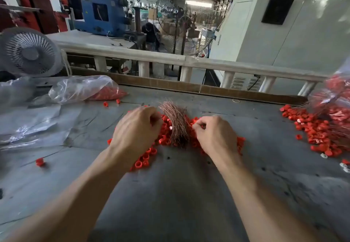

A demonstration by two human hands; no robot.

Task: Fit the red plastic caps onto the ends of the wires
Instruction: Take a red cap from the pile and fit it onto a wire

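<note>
While both hands worked over the grey table (170, 194), the bundle of copper wires (175, 123) lay mid-table on a heap of red caps (146, 155), its long axis running away from the person, far ends fanned up and leftward. The left hand (135, 130) had its fingers curled at the bundle's left side; what they held was hidden. The right hand (214, 133) pinched something small beside the wires, too blurred to name. No writing was legible.

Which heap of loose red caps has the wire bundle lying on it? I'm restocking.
The middle heap, between both hands; the right heap by the bag has no such bundle.
</note>
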